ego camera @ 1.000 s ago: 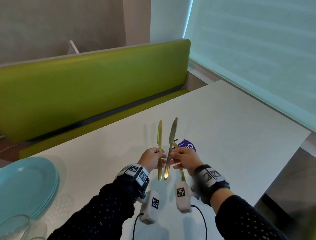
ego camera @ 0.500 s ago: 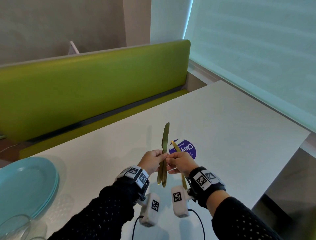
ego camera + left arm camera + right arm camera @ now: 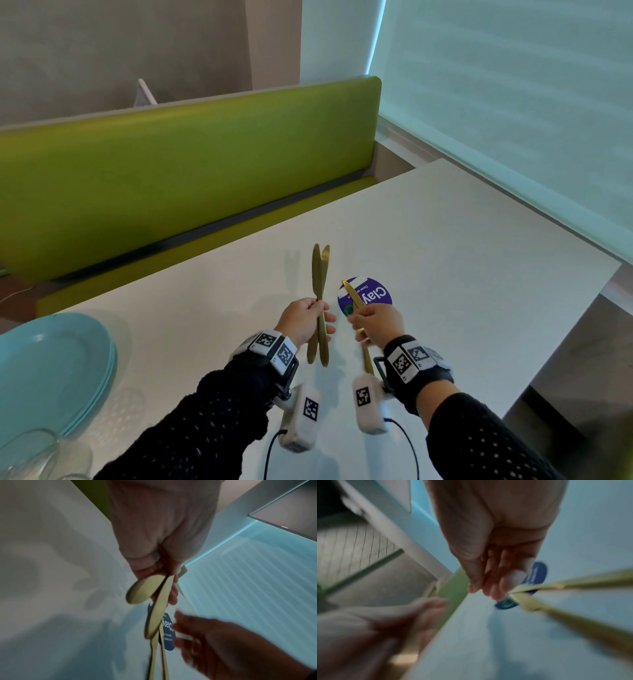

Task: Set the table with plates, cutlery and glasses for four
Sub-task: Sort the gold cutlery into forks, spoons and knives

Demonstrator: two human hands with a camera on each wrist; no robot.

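My left hand [image 3: 313, 323] grips two gold knives [image 3: 319, 274] by their handles, blades up and slightly crossed. In the left wrist view the same two gold knives [image 3: 155, 616] fan out of my left hand [image 3: 164, 573], their handle ends towards the camera. Just to the right, my right hand [image 3: 368, 322] holds another gold knife [image 3: 352, 294], its tip tilted up and left. The right wrist view is blurred: gold strips of cutlery [image 3: 570, 620] run out from my right hand [image 3: 494, 586]. Both hands hover over the white table [image 3: 462, 274].
A stack of light blue plates [image 3: 51, 370] lies at the table's left end, with clear glasses [image 3: 27, 452] in front of it. A round purple sticker [image 3: 373, 294] is on the table under my right hand. A green bench [image 3: 188, 171] runs along the far side.
The knife that my right hand held up has passed into my left hand, which now holds two. My hands have drawn apart.
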